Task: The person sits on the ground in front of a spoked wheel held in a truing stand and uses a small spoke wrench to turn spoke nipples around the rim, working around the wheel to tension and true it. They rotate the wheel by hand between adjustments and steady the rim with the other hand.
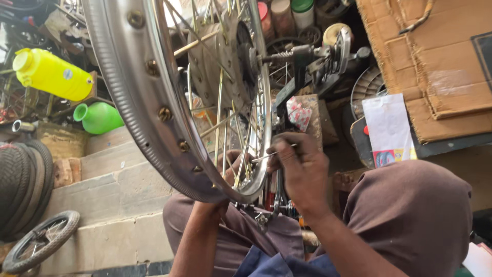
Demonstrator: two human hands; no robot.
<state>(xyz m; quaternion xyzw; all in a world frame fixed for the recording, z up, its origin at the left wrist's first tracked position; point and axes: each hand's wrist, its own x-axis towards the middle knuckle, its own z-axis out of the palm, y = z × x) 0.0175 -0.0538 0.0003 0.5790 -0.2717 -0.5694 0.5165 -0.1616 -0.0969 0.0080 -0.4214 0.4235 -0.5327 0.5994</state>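
Observation:
A large shiny metal wheel rim point(133, 97) with brass spoke nipples and several spokes stands upright in front of me, its grey hub point(218, 61) held in a truing stand point(307, 66). My right hand point(302, 169) pinches a thin metal spoke point(271, 153) at the rim's lower edge. My left hand point(233, 166) reaches up behind the rim and grips it among the spokes; part of it is hidden by the rim. My knees in brown trousers point(410, 215) sit below.
A yellow jug point(51, 74) and a green container point(100, 118) lie at the left. Stacked tyres point(23, 184) and a small wheel point(41, 241) rest by concrete steps point(118, 205). Cardboard point(435, 61) and a white packet point(389, 128) are at the right.

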